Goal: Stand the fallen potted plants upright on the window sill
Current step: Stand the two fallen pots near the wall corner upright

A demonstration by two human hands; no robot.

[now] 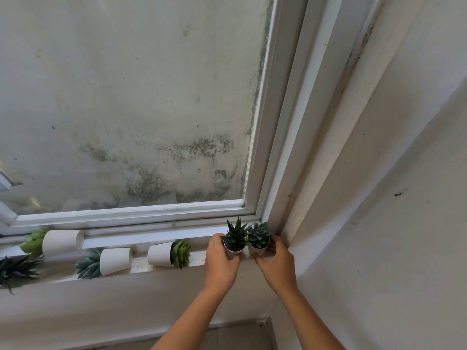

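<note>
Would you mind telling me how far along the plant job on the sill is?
Nothing is finished and released. In hand: the left hand holds the spiky plant and the right hand the rosette plant, both upright by the corner. Left: three white pots lying sideways, plus a dark plant at the frame edge.

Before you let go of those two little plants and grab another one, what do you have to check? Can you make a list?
1. Spiky plant pot upright in left hand: ok.
2. Rosette plant pot upright in right hand: ok.
3. Both pots resting flat on the window sill: cannot tell, fingers hide the bases.
4. All plants standing: not ok, the light green plant pot nearest the hands lies on its side, others too.
</note>
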